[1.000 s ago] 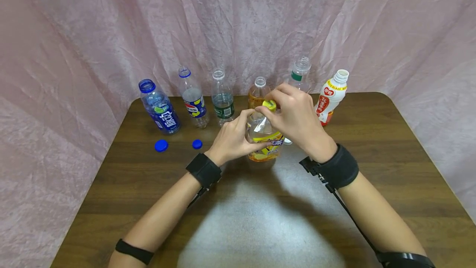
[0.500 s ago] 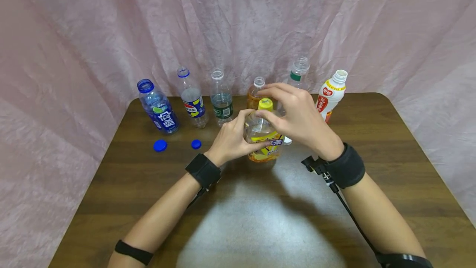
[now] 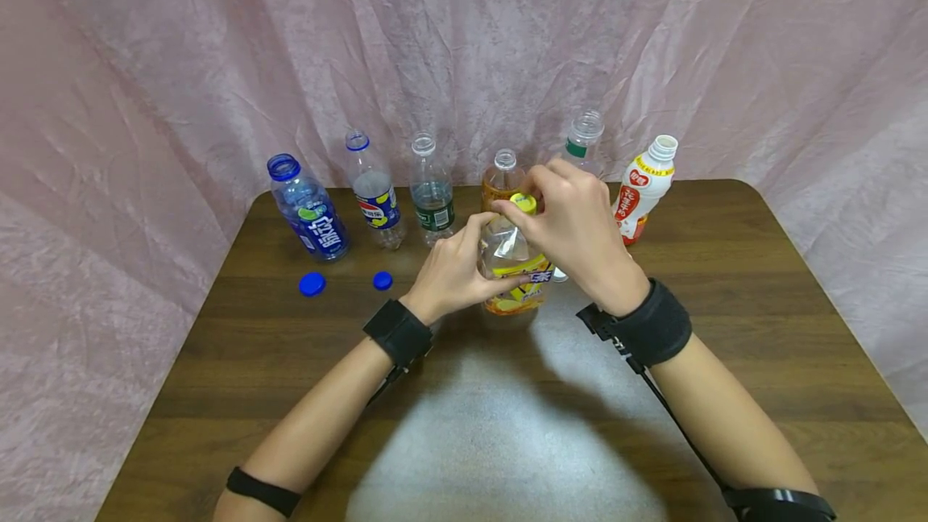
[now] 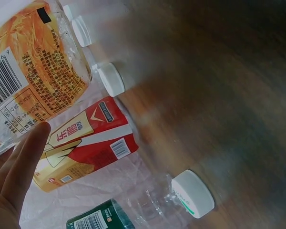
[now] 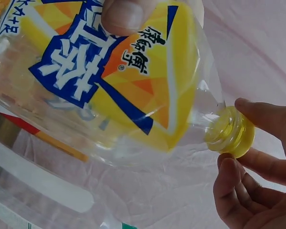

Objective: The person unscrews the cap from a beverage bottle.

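My left hand [image 3: 453, 268] grips the side of a large clear drink bottle [image 3: 511, 252] with a yellow and blue label, its thumb across the label [image 5: 86, 67]. The bottle stands upright on the table in the head view. On its neck sits a yellow cap [image 5: 243, 132]. My right hand [image 3: 576, 224] pinches this cap between thumb and fingers, seen from the side in the right wrist view. Left-hand fingers [image 4: 26, 167] lie along the orange back of the bottle in the left wrist view.
Behind the hands stand several uncapped bottles: a blue one [image 3: 313, 216], a Pepsi one [image 3: 379, 204], a green-labelled one [image 3: 433, 200], an amber one [image 3: 500, 184] and a white-and-red one [image 3: 641, 192]. Two blue caps [image 3: 312, 284] lie left; white caps [image 4: 112, 79] lie before other bottles.
The right hand's fingers spread off the yellow cap half a second ago and now pinch it again. The left hand keeps its grip on the bottle.
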### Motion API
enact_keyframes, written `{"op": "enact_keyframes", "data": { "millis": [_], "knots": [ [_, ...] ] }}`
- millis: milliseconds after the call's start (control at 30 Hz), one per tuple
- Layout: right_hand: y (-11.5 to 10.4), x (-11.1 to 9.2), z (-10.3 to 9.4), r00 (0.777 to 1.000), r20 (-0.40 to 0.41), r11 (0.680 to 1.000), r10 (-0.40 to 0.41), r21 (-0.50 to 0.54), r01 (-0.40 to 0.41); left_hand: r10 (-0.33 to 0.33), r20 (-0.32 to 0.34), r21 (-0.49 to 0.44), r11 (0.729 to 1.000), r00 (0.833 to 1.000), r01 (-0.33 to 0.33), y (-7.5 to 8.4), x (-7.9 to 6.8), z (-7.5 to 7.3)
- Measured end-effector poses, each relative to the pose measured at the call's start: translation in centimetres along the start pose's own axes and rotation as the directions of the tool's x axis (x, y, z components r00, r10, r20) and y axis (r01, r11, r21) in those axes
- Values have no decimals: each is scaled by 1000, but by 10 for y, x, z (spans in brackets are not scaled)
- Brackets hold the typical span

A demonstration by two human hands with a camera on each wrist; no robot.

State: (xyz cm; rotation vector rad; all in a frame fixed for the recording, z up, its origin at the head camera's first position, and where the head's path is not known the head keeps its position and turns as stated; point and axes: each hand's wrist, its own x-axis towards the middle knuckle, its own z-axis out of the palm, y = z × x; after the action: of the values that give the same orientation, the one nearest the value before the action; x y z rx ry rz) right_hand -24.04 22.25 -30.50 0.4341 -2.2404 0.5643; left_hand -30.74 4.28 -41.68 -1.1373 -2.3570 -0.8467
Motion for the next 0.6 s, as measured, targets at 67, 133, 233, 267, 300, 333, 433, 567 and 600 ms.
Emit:
{"op": "enact_keyframes", "data": {
  "millis": [67,133,233,267,300,333,433,567,600],
  "knots": [
    [0,0,-1,1000,10,1000,-12,0,12,6,-2,2,1000,1000,-6,0,0,0],
    [0,0,-2,999,29,1000,-27,-7,27,12,-2,0,1000,1000,-12,-1,0,1],
    [1,0,-6,996,78,999,-51,-4,52,15,3,-9,1000,1000,-15,-2,-1,1],
    [1,0,-7,993,96,998,-62,1,62,16,6,-11,1000,1000,-16,-2,-1,1],
    [2,0,-8,991,115,997,-73,11,72,16,9,-15,1000,1000,-16,-2,-1,1],
    [2,0,-10,988,131,996,-84,34,80,14,10,-18,1000,1000,-14,-2,-1,2],
    [4,1,-11,978,166,986,-126,125,106,7,8,-32,999,1000,-6,-2,-1,1],
    [6,1,-10,967,180,954,-181,273,128,-1,-4,-42,999,1000,1,-1,-1,1],
    [7,1,-10,967,176,946,-183,298,125,-2,-7,-43,999,1000,2,-1,-1,1]
  ]
}}
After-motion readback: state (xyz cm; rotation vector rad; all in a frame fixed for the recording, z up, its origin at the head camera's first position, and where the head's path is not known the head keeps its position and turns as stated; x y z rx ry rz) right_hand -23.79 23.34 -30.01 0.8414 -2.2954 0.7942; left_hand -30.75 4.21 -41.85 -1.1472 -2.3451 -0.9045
